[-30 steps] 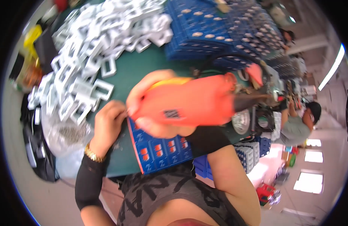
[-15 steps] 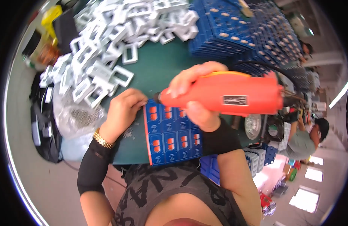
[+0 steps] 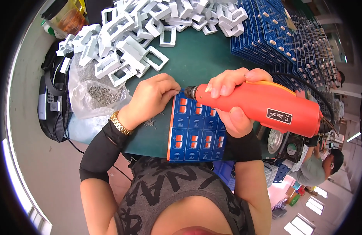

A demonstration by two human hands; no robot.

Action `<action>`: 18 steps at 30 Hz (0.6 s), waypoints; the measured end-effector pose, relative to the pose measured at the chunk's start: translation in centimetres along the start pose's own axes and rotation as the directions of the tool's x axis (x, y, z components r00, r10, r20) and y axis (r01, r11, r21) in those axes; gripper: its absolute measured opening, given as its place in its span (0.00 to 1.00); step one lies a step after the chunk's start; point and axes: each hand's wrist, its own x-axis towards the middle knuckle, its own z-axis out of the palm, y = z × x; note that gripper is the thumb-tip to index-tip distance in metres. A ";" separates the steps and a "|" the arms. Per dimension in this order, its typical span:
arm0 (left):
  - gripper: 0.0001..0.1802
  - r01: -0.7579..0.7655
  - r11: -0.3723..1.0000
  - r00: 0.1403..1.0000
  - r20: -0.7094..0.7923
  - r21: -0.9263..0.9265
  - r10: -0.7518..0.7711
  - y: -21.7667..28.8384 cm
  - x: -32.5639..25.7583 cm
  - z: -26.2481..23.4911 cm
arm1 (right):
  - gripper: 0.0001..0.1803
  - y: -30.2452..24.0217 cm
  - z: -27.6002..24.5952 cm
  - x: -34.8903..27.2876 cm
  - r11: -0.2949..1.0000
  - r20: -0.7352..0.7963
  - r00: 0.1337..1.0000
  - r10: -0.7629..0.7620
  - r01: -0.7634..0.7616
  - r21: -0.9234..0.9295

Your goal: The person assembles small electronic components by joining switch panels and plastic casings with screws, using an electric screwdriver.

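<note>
So on my feed the blue tray (image 3: 196,133) with its orange inserts sat on the green table (image 3: 196,62), right at the near edge, and everything else sorted itself around that tray. The right hand (image 3: 232,105) was wrapped tight around the orange electric screwdriver (image 3: 263,103), tip at the tray's top left corner, where the left hand (image 3: 151,98) had its fingertips pinched together. White plastic frames (image 3: 130,43) were heaped beyond the tray, a clear bag of screws (image 3: 97,92) left of it.

Glossy orange plastic screwdriver (image 3: 263,103), matt blue plastic tray (image 3: 196,133), smooth green tabletop (image 3: 196,58), crinkled clear bag (image 3: 97,92).
</note>
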 end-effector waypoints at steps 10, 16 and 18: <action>0.05 -0.015 1.000 1.000 -0.005 0.007 0.015 -0.2 0.2 0.1 | 0.31 0.0 -0.2 0.0 1.000 0.004 1.000 -0.004 0.004 -0.016; 0.05 -0.002 1.000 1.000 -0.004 -0.010 0.002 0.0 0.2 0.1 | 0.30 0.0 0.6 0.6 1.000 0.012 1.000 0.013 -0.013 -0.010; 0.07 -0.006 1.000 1.000 0.010 -0.003 0.006 -0.3 0.0 0.1 | 0.29 -0.1 0.9 1.0 1.000 0.035 0.999 0.013 -0.012 -0.017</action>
